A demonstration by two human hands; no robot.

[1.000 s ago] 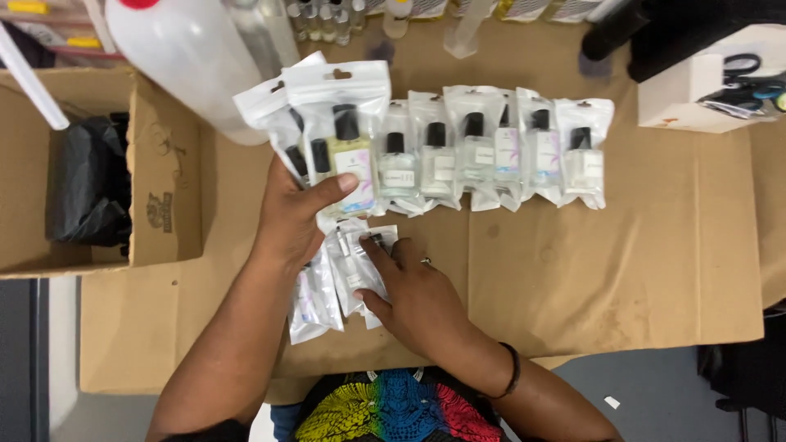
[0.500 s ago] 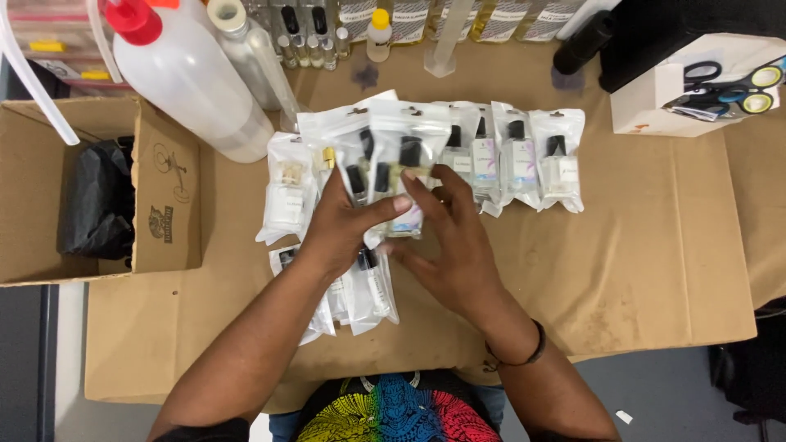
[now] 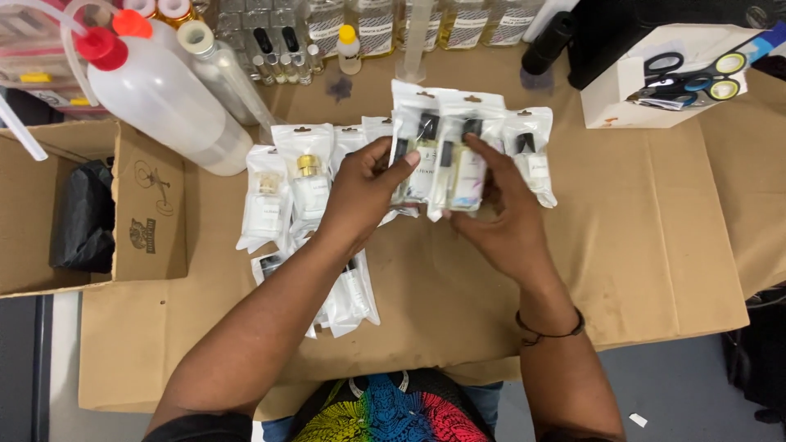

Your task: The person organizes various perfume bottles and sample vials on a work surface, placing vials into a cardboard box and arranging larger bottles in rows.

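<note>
1. Both hands have come up off the lower pile since half a second ago, and the fan of sachets has bunched together between them. A second back the row lay spread wide along the surface; now only a few are held up in a tight cluster.
2. Left hand has its grip clamped on the near side of the sachets, thumb pressed across the front of one. Right hand pinches the other side, fingers closed on the packets too. So the bunch sits in the air between both hands, above the middle of the surface.
3. Each sachet is a clear pouch with a small bottle inside, mostly black-capped. My read: gathering the row into one stack looks about half done.
4. Two more pouches lie flat just left of the left hand, one with a gold cap. Another small heap lies under the left forearm.
5. Hard to say how many sachets are in the bunch, since they overlap and the hands cover the lower halves.
6. Squeeze bottle stands far left next to an open box. Scissors sit on a white box top right, partly cut off by the edge.
</note>
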